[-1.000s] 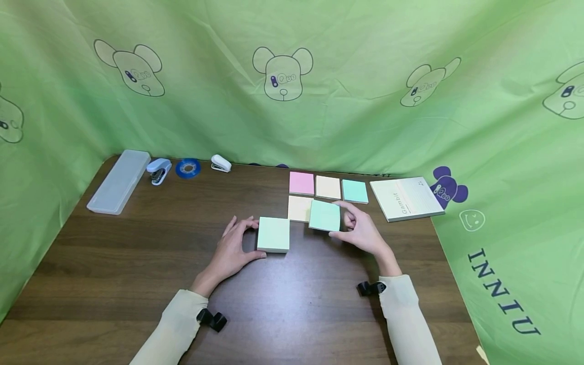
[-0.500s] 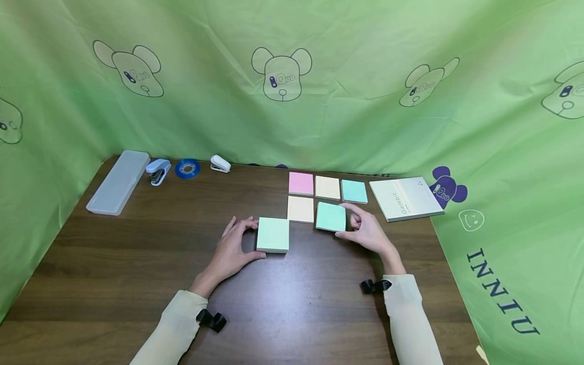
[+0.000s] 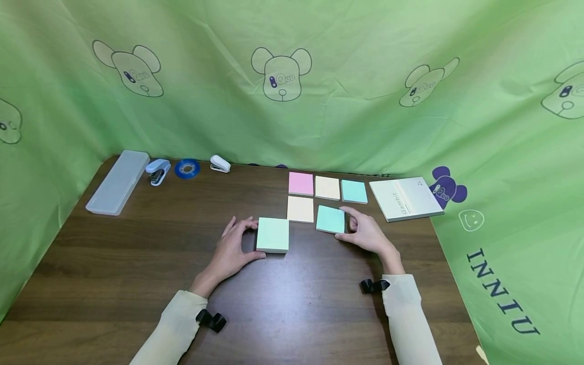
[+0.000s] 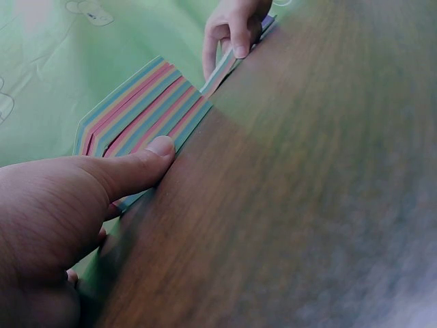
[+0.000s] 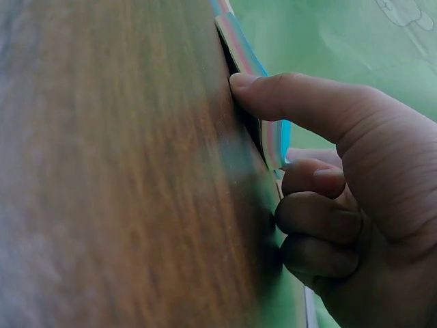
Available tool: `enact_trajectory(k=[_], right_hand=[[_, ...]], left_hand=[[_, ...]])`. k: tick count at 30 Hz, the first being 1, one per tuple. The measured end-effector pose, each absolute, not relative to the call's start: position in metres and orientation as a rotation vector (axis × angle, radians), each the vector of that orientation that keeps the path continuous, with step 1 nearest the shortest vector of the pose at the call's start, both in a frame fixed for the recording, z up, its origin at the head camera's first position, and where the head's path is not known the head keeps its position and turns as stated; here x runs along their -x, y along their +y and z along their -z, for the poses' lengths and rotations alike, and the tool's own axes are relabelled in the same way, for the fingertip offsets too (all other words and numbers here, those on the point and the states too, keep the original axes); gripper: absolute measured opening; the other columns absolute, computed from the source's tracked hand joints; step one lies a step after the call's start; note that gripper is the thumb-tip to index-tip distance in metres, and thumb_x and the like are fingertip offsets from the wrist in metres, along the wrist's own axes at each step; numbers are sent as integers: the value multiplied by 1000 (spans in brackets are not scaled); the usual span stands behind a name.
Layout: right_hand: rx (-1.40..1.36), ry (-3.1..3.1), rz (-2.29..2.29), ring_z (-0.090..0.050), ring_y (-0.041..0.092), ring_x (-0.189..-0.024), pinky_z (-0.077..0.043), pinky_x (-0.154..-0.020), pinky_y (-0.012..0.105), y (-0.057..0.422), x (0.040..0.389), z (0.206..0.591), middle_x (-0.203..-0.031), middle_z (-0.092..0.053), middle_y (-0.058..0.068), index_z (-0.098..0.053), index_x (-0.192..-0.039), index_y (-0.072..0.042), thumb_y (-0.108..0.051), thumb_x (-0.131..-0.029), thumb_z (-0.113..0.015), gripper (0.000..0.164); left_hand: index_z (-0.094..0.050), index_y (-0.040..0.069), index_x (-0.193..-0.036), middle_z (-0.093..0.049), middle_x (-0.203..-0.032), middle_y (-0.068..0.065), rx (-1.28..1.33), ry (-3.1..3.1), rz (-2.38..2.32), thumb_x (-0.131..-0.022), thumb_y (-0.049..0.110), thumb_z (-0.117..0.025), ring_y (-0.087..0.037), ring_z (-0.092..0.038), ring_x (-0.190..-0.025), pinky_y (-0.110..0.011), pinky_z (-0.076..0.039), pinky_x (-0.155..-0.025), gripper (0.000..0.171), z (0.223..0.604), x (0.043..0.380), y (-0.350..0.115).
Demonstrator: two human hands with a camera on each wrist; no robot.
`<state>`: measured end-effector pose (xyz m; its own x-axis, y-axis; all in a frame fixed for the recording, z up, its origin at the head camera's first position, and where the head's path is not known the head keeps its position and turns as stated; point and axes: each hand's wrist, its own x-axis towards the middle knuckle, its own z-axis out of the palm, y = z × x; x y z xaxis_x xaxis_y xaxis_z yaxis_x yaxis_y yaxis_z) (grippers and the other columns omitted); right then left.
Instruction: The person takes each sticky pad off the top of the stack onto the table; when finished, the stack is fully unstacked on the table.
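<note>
In the head view my left hand (image 3: pixel 232 248) grips a thick pale-green-topped stack of sticky notes (image 3: pixel 272 234) between thumb at the front and fingers at the back. Pink, yellow and blue-green layers show along the stack's side (image 4: pixel 150 102) in the left wrist view. My right hand (image 3: pixel 367 233) pinches a thinner turquoise sticky note pad (image 3: pixel 330 219) by its right part, close over the table. In the right wrist view the thumb lies along the striped edge of this pad (image 5: pixel 242 48), and the other fingers are curled beneath the index finger.
Behind the hands lie a pink pad (image 3: pixel 301 183), two cream pads (image 3: pixel 327 188) (image 3: pixel 300 209) and another turquoise pad (image 3: pixel 354 191). A notebook (image 3: pixel 406 198) is at back right. A plastic case (image 3: pixel 118 182), two staplers (image 3: pixel 158 171) (image 3: pixel 221 163) and blue tape (image 3: pixel 187 169) line the back left.
My right hand has carried the turquoise pad slightly right, off the front cream pad, and lowered it to lie flatter beside it. The left hand and its stack have stayed put.
</note>
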<state>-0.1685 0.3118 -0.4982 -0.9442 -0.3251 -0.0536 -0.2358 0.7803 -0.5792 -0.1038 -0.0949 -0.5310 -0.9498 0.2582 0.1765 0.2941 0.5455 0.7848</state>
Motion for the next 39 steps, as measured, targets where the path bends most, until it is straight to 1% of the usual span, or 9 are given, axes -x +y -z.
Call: enact_trajectory(k=[4, 7, 11, 21, 25, 32, 35, 37, 39], right_hand=[[398, 2844, 875, -42, 16, -73, -38, -70, 34, 311, 168, 497, -82, -47, 0, -52, -162, -9, -30, -85, -99, 92], [355, 2855, 898, -45, 18, -77, -41, -72, 36, 310, 167, 496, -86, -49, 1, -55, -155, -10, -32, -83, -101, 88], [359, 2874, 915, -45, 19, -76, -40, -71, 36, 309, 166, 497, -84, -49, 2, -58, -150, -8, -33, -85, -99, 80], [475, 2937, 942, -39, 15, -67, -31, -60, 32, 312, 171, 511, -76, -47, -3, -56, -161, -12, -43, -94, -89, 81], [418, 2917, 864, -38, 15, -65, -31, -59, 33, 305, 168, 502, -74, -47, -2, -52, -164, -10, -37, -95, -88, 83], [433, 2937, 865, -37, 14, -63, -29, -56, 32, 310, 172, 512, -74, -48, -4, -49, -169, -19, -51, -97, -85, 87], [449, 2941, 885, -37, 15, -63, -30, -56, 33, 306, 169, 506, -74, -49, -2, -48, -169, -16, -48, -96, -86, 88], [465, 2948, 908, -37, 14, -63, -29, -57, 31, 309, 169, 510, -74, -49, -3, -47, -169, -17, -50, -96, -86, 89], [438, 2948, 893, -38, 14, -63, -31, -57, 32, 307, 168, 507, -75, -50, -3, -48, -167, -15, -47, -95, -87, 88]], left_hand=[[-59, 2, -134, -68, -148, -19, 485, -2731, 1388, -77, 14, -104, -38, -51, -156, -58, -14, -140, 75, 532, 104, -95], [-59, 2, -134, -68, -148, -19, 482, -2733, 1392, -78, 15, -104, -38, -51, -156, -58, -13, -140, 74, 531, 103, -95], [-59, 2, -134, -69, -147, -18, 484, -2732, 1391, -78, 16, -104, -38, -51, -156, -58, -14, -140, 73, 532, 103, -95], [-59, 2, -135, -69, -147, -18, 476, -2741, 1384, -78, 15, -104, -38, -50, -156, -58, -14, -140, 73, 531, 103, -95], [-59, 2, -135, -69, -146, -18, 480, -2738, 1377, -78, 15, -104, -38, -50, -156, -58, -14, -140, 73, 531, 103, -95], [-59, 2, -134, -69, -146, -18, 488, -2730, 1374, -78, 15, -104, -38, -50, -156, -59, -14, -140, 73, 531, 103, -96], [-59, 2, -134, -69, -146, -19, 495, -2718, 1364, -77, 14, -104, -39, -51, -155, -59, -15, -139, 73, 532, 103, -96], [-59, 2, -134, -69, -146, -19, 500, -2714, 1361, -77, 15, -104, -40, -51, -155, -60, -15, -139, 74, 532, 103, -96], [-59, 2, -134, -69, -146, -19, 499, -2716, 1366, -77, 15, -104, -39, -51, -155, -59, -15, -140, 73, 532, 102, -95]])
